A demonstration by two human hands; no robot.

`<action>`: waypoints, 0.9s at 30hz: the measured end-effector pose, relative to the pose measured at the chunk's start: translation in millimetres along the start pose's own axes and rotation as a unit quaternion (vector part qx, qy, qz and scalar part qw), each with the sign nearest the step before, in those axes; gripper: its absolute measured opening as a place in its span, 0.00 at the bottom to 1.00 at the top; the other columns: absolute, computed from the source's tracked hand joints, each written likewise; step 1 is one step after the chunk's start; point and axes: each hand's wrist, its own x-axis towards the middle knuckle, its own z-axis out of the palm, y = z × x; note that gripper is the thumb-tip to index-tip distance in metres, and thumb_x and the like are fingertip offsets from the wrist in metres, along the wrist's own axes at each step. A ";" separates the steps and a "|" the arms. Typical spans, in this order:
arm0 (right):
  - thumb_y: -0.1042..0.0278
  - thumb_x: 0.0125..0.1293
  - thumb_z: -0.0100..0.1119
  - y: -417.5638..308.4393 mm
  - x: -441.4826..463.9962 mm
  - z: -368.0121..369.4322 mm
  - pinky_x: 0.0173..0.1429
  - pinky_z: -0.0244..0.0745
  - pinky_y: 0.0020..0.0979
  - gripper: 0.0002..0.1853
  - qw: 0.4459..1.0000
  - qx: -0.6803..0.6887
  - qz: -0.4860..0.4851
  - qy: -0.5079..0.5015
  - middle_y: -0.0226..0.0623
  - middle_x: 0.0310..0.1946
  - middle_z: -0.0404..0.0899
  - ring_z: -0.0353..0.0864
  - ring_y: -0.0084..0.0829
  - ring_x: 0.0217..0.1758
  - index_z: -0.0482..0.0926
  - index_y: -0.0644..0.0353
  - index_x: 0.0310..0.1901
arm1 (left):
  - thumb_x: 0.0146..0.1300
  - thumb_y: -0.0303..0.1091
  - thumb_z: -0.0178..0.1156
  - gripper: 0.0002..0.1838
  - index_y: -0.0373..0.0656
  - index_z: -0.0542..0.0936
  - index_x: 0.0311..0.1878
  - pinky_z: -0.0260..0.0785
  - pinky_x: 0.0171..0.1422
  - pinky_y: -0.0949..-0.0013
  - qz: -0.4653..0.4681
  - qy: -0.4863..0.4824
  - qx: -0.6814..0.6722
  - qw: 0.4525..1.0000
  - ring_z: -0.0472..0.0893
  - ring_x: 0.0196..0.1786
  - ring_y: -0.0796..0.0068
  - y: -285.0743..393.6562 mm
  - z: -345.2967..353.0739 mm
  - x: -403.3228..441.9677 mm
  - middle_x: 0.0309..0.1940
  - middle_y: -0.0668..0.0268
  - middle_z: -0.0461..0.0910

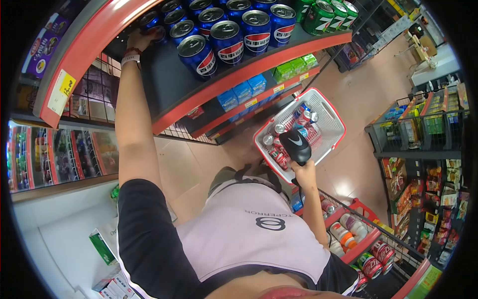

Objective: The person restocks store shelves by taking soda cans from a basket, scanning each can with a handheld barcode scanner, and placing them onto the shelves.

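My left hand [141,40] reaches up to the top shelf at the upper left, its fingers closed round a blue Pepsi can [159,35] at the end of the rows. Part of that can is hidden by the fingers. Beside it stand several upright blue Pepsi cans [226,42]. My right hand [304,173] is wrapped round the handle of a black handheld scanner [295,145] with a pale curved mark. Below the scanner is a white basket with a red rim [330,103], holding several red, blue and silver cans [302,117].
Green cans [318,19] stand further right on the red-edged shelf [259,57]. Small blue and green cartons [243,91] sit one level down. Another rack with bottles and red cans [382,254] is close by my right arm. Snack racks [423,129] line the right side.
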 end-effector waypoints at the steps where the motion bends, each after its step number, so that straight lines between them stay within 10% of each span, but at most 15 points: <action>1: 0.73 0.53 0.66 2.4 0.7 0.6 0.42 0.71 0.29 0.12 1.000 0.002 0.002 0.001 0.34 0.29 0.82 0.77 0.24 0.34 0.81 0.65 0.40 | 0.47 0.38 0.76 0.31 0.37 0.76 0.53 0.79 0.40 0.71 0.013 0.001 0.015 1.000 0.84 0.40 0.72 -11.1 3.7 12.9 0.45 0.60 0.81; 5: 0.72 0.55 0.66 4.4 1.4 0.2 0.43 0.71 0.28 0.12 1.000 0.006 -0.005 0.007 0.33 0.29 0.82 0.77 0.22 0.34 0.81 0.65 0.41 | 0.52 0.40 0.71 0.24 0.37 0.79 0.49 0.79 0.43 0.66 0.029 0.015 -0.091 0.995 0.85 0.41 0.65 -17.6 25.2 33.6 0.44 0.56 0.83; 7: 0.72 0.55 0.66 0.5 0.1 -3.4 0.44 0.71 0.28 0.11 1.000 0.011 -0.001 0.009 0.32 0.29 0.82 0.76 0.22 0.34 0.81 0.65 0.41 | 0.56 0.41 0.65 0.21 0.38 0.80 0.49 0.75 0.49 0.57 0.065 0.065 0.146 0.985 0.84 0.45 0.54 0.9 30.8 32.7 0.45 0.49 0.82; 13: 0.72 0.55 0.66 2.2 0.0 -6.5 0.28 0.61 0.26 0.06 0.999 0.033 -0.017 0.034 0.23 0.20 0.73 0.67 0.17 0.23 0.79 0.65 0.31 | 0.49 0.36 0.68 0.24 0.38 0.79 0.50 0.72 0.58 0.57 0.149 0.064 0.263 0.951 0.80 0.55 0.52 28.8 31.2 19.9 0.49 0.49 0.81; 19: 0.72 0.54 0.66 -0.9 -3.0 -8.9 0.27 0.60 0.26 0.07 0.999 0.027 0.012 0.044 0.23 0.19 0.71 0.66 0.17 0.22 0.78 0.64 0.29 | 0.56 0.38 0.62 0.22 0.39 0.79 0.53 0.68 0.59 0.59 0.090 -0.023 0.104 0.990 0.79 0.56 0.53 7.0 22.2 39.5 0.50 0.49 0.81; 27: 0.72 0.54 0.67 0.6 -8.2 -11.6 0.46 0.72 0.29 0.14 0.999 0.002 0.021 0.025 0.36 0.32 0.83 0.77 0.24 0.36 0.81 0.66 0.42 | 0.53 0.30 0.64 0.21 0.38 0.79 0.52 0.71 0.58 0.58 0.190 0.028 0.121 0.974 0.79 0.55 0.53 -23.0 34.5 55.0 0.52 0.50 0.79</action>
